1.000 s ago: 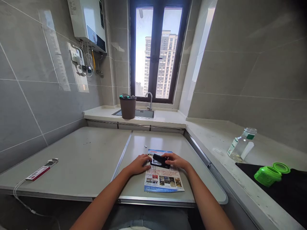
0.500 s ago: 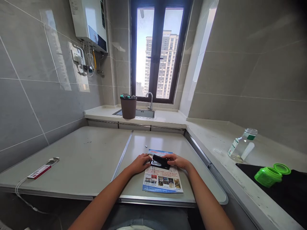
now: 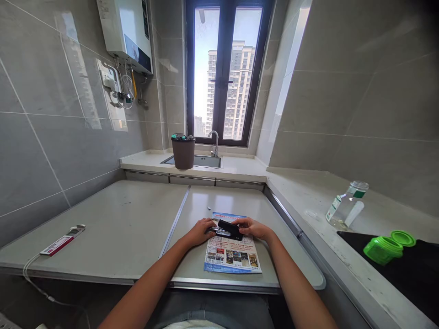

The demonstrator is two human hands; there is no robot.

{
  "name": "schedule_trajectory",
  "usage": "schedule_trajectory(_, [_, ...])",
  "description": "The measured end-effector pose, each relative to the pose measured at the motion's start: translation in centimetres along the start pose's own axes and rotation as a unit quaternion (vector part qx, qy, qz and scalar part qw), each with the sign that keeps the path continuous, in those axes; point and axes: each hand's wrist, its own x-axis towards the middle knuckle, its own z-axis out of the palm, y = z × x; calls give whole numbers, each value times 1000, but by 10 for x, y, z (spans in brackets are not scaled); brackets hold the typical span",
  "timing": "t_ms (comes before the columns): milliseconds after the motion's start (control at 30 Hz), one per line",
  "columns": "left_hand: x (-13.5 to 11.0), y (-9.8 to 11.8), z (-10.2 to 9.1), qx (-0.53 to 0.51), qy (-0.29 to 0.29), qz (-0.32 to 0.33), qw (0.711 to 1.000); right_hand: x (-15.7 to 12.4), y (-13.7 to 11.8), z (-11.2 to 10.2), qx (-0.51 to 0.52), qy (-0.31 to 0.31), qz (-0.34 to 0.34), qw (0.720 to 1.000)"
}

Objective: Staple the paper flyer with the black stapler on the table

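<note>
Grey tiles cover the walls (image 3: 51,137) around a pale worktop (image 3: 120,224) that runs in 2 panels toward a tall dark-framed window (image 3: 224,73). A white water heater (image 3: 125,32) hangs high on the left wall. At the right edge a black mat (image 3: 411,278) lies on the side counter. Below the window is a steel sink (image 3: 206,161) with a curved tap (image 3: 215,141), and a brown bin (image 3: 183,154) stands at its left rim.

On the right-hand panel, near its front edge, a printed leaflet (image 3: 231,258) lies flat. The left hand (image 3: 199,232) and the right hand (image 3: 254,228) meet over its upper part. Between them is a black stapler (image 3: 229,230), held just above or on the paper, I cannot tell which. The left hand's curled fingers pinch its left end, and the right hand grips its right end.

A clear bottle (image 3: 345,208) leans on the side counter, well apart from the hands. A green jar (image 3: 380,250) lies on the mat with its green lid (image 3: 403,237) just beside it. Far left, a red and white device (image 3: 61,240) rests on the worktop with a white cable. 1 tiny scrap (image 3: 208,208) lies beyond the leaflet.
</note>
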Motion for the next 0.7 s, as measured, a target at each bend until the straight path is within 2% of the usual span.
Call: schedule_trajectory(700, [-2, 0, 0, 9, -3, 9, 1000, -1, 0, 0, -17, -5, -5, 1000])
